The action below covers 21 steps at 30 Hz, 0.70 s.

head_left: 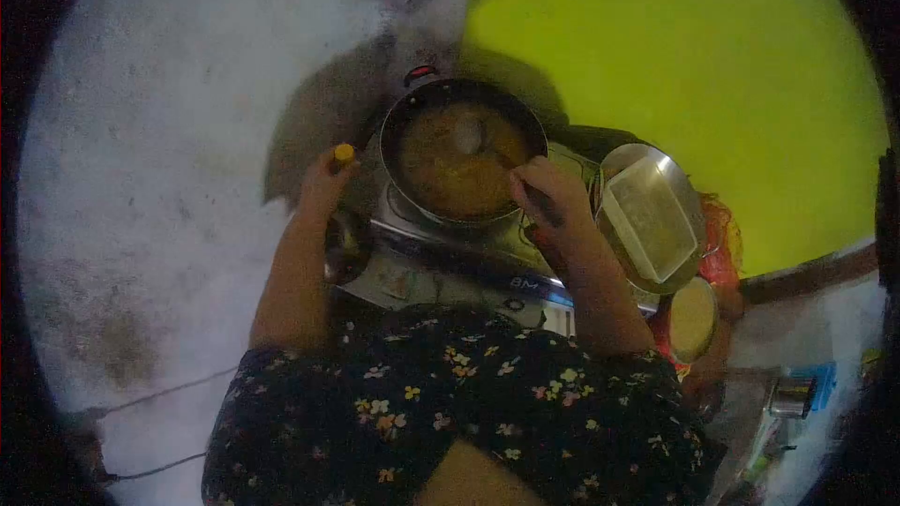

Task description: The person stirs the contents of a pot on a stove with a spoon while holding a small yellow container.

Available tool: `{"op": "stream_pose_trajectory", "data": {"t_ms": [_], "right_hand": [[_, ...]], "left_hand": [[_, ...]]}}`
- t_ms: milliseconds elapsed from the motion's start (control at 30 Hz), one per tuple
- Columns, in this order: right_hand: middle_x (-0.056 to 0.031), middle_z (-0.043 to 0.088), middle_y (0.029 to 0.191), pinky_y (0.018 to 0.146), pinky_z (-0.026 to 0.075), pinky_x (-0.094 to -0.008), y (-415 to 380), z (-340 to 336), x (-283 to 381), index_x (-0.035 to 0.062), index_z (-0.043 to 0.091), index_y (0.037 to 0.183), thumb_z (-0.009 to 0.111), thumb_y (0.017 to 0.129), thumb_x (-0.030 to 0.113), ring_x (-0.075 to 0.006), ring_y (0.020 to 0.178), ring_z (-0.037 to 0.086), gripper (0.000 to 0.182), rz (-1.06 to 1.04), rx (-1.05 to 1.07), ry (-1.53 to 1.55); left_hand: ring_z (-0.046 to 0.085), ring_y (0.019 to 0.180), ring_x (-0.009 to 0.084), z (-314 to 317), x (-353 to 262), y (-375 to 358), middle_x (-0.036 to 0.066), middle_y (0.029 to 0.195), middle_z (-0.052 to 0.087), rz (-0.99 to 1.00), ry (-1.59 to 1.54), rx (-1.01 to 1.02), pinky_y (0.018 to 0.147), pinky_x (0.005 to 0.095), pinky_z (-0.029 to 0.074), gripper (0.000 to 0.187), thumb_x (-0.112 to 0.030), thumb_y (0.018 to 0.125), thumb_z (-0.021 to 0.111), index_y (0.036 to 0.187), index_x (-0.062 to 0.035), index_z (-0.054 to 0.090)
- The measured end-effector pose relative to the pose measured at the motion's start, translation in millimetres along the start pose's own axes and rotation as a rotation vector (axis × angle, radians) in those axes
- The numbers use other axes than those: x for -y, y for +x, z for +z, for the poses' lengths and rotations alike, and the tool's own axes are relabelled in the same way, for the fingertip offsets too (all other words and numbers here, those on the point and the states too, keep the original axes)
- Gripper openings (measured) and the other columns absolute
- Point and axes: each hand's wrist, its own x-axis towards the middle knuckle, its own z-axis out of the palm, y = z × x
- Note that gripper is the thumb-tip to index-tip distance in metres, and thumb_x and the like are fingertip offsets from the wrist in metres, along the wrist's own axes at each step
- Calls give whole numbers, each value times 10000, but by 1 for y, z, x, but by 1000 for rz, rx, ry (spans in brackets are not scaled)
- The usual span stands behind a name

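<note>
A dark wok (392, 161) with an orange-brown soupy food (455, 173) in it sits on the gas stove (469, 253). My right hand (553, 192) is closed around the dark handle of a ladle (471, 136) at the wok's right rim. The ladle's round grey head rests in the food near the middle. My left hand (323, 183) is to the left of the wok, its fingers wrapped round a small yellow-topped thing (344, 153). Most of that thing is hidden in the hand, so I cannot tell its kind.
Right of the stove, a pale rectangular plastic container (653, 215) lies on a round metal lid or tray (623, 161). Below it are a round pale-topped tub (692, 320) and red plastic (720, 244). A dark rounded pot (347, 248) stands by my left forearm. Walls meet behind the wok.
</note>
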Motion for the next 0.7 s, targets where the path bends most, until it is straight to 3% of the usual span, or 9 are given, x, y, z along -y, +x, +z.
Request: {"op": "stream_pose_trajectory", "data": {"t_ms": [167,367,567,667,700], "right_hand": [[-91,509,699,562,417,-372,4,-2,3,106,566,790,671,644,14,-309,664,568,202,-53,-1,13],[-109,546,746,608,459,-387,3,1,6,86,582,825,670,685,-2,-322,716,592,187,-43,-35,-39],[-113,570,802,634,470,-407,1,-1,3,91,611,887,664,712,15,-339,766,600,198,-6,61,-20],[-115,574,806,637,471,-400,-1,4,-7,90,614,897,662,717,19,-339,764,601,199,-24,-3,-42],[-113,574,808,637,471,-396,0,2,-6,90,613,897,663,713,18,-337,765,602,204,-20,0,-49]], "left_hand": [[600,1109,325,0,-4,-2,170,1155,648,30,-27,-22,953,410,452,564,-369,792,744,1229,-46,592],[599,1104,327,-8,-27,-11,182,1163,639,16,51,-37,952,414,452,565,-361,794,744,1232,-38,590],[605,1088,333,6,8,5,189,1143,646,31,14,-25,936,414,462,562,-377,801,739,1231,-46,594],[614,1073,322,-16,-40,-16,183,1132,651,-95,-27,49,926,403,468,547,-369,803,740,1225,-51,600],[618,1065,316,-11,-32,-13,177,1122,657,-51,6,13,924,398,469,541,-364,803,741,1222,-51,601]]}}
